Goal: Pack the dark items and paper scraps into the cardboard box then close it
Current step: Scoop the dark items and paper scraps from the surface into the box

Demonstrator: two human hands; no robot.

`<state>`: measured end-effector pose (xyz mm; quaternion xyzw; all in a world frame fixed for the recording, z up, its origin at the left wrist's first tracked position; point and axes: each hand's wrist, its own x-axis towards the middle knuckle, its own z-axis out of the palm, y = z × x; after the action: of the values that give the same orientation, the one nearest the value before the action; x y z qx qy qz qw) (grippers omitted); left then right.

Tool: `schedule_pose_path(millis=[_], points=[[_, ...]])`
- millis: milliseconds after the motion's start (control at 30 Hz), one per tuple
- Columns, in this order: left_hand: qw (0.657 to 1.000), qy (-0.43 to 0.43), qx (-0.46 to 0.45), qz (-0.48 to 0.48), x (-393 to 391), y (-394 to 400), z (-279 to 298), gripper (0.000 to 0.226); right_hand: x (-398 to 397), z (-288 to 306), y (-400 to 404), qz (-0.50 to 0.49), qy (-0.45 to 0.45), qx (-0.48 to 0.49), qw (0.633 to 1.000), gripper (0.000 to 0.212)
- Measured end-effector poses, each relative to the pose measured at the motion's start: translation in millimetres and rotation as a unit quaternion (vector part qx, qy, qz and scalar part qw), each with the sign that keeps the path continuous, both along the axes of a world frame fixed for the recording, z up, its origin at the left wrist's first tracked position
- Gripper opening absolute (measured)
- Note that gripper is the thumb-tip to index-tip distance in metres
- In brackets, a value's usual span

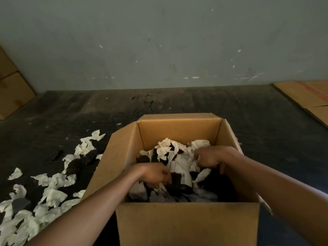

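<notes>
An open cardboard box [179,129] stands on the dark floor in front of me, its flaps up. Inside lie white paper scraps [166,150] mixed with dark items [177,181]. Both my hands are down inside the box. My left hand [156,174] is curled on dark pieces and paper near the front left. My right hand [211,158] grips crumpled white paper at the right side. More paper scraps [53,194] and dark textured pieces [79,162] lie scattered on the floor left of the box.
A grey wall [159,41] rises behind the floor. Stacked cardboard boxes [12,86] stand at the far left. A flattened cardboard sheet [308,98] lies at the far right. Bare dark floor [106,107] stretches behind the box.
</notes>
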<state>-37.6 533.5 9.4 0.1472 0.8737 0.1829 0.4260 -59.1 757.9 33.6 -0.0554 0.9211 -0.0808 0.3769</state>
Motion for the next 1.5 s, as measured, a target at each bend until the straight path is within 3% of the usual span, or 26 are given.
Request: schedule_pose_path(millis=[67,133,233,333,433,500,567,667,800,933,1100,1200,1333,1500], points=[[0.993,0.071,0.051,0.084,-18,-4,0,0.028,-25,-16,5,-0.020,0.070,-0.021,0.997,0.038],[0.976,0.131,0.086,0.151,-36,-4,-10,0.046,-47,-46,9,-0.042,0.115,-0.036,0.992,0.042],[0.977,0.147,0.056,0.141,-55,7,-34,0.064,-64,-107,8,-0.105,0.106,-0.056,0.987,0.063],[0.986,0.124,-0.023,0.106,-63,14,-66,0.071,-66,-136,-4,-0.052,0.053,-0.047,0.996,0.080],[0.983,0.132,-0.108,0.065,-66,11,-78,0.074,-73,-111,2,-0.030,0.088,-0.042,0.995,0.047],[0.981,0.146,-0.120,0.041,-67,7,-66,0.068,-74,-72,8,-0.040,0.107,-0.069,0.991,0.021],[0.978,0.174,-0.109,0.028,-68,2,-48,0.059,-67,-37,13,-0.061,0.113,-0.057,0.990,0.014],[0.965,0.225,-0.133,0.035,-62,-5,-37,0.058,-42,-11,13,-0.016,0.075,0.021,0.997,0.020],[0.985,0.072,-0.153,0.012,-45,-2,-56,0.064,8,-26,2,0.024,-0.094,0.077,0.992,0.040],[0.991,0.044,-0.126,-0.002,-29,5,-45,0.061,14,-22,1,-0.006,-0.088,0.059,0.994,0.042],[0.990,0.128,-0.064,0.011,-26,5,-3,0.045,-4,-4,3,-0.022,0.052,0.034,0.998,0.031],[0.979,0.187,-0.025,0.075,-24,-6,17,0.042,0,14,-9,-0.069,0.133,-0.004,0.989,0.033],[0.935,0.319,0.064,0.141,-4,-29,44,0.037,21,31,-45,-0.086,0.242,-0.029,0.966,0.057],[0.871,0.462,0.085,0.145,38,-95,65,0.046,58,41,-118,-0.079,0.316,-0.037,0.945,0.067]])
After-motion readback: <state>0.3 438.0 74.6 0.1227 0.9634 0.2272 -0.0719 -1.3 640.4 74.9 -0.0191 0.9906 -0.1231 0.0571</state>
